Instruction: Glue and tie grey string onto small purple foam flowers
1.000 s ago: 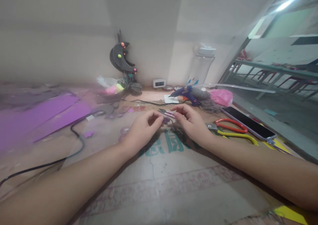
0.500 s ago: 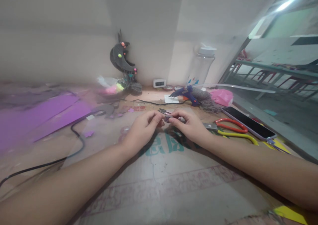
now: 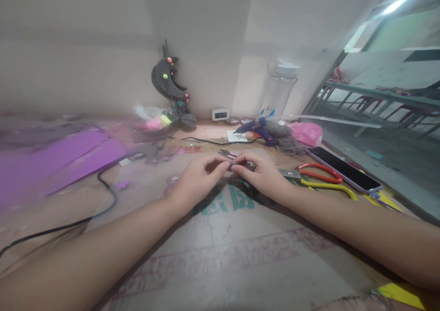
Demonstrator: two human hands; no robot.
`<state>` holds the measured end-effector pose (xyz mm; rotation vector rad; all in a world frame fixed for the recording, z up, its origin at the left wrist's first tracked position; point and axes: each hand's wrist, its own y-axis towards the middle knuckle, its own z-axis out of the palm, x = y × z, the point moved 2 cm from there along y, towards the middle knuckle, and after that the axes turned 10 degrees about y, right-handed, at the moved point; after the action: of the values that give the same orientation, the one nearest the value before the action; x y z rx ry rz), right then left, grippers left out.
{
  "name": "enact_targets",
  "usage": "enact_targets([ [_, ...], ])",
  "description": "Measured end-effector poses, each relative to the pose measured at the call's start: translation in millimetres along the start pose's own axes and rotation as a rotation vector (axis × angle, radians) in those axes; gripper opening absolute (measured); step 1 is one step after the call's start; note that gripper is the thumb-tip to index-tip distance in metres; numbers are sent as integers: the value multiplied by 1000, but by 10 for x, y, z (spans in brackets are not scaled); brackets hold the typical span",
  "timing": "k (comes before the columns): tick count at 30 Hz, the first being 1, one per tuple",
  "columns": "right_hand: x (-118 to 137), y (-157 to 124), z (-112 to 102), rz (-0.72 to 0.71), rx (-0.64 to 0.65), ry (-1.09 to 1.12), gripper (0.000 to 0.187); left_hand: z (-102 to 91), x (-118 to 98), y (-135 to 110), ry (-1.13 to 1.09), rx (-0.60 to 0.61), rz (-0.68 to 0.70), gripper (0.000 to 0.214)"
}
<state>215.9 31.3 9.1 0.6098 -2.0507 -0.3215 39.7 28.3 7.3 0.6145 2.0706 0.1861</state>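
Observation:
My left hand [image 3: 201, 178] and my right hand [image 3: 257, 173] meet over the middle of the table, their fingertips nearly touching. Between them they pinch a small purple-grey piece [image 3: 232, 164], mostly hidden by thumbs and fingers; its exact kind cannot be made out. Just behind the fingers lies a slim pointed metal tool [image 3: 225, 153], partly covered. To the right of my right hand is a metal hand tool with one red and one yellow handle [image 3: 321, 176].
Behind the hands lies a blue glue gun [image 3: 259, 130] beside grey yarn [image 3: 287, 139]. A phone [image 3: 343, 169] rests at the right. Purple sheets [image 3: 79, 157] and a black cable [image 3: 112, 192] are on the left. A bottle [image 3: 280, 91] and a dark crescent ornament [image 3: 165, 79] stand behind.
My thumbs have come closer together, and the small piece shows less between them. My forearms stay in nearly the same place.

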Motion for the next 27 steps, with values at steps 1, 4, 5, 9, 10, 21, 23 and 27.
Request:
enact_targets([
  [1,0,-2,0,-2,-1,0,10,1,-2,-1,2,1,-6,21],
  [4,3,-8,0,-12,0,-3,10,2,-7,-1,8,8,-13,22],
  [5,5,-9,1,-14,1,-2,9,1,-10,-2,16,9,-13,22],
  [9,10,-6,2,3,2,26,10,-12,-18,-6,51,-6,-11,21],
  [10,11,-5,1,11,3,39,10,-13,-15,-7,54,-8,-11,21],
  [21,40,-15,2,70,1,126,14,62,160,23,-179,24,-39,37],
  [23,43,-12,-1,56,0,128,14,69,191,23,-223,-4,-71,37],
  [27,36,-15,1,65,-8,140,14,57,228,28,-206,-98,-149,34],
])
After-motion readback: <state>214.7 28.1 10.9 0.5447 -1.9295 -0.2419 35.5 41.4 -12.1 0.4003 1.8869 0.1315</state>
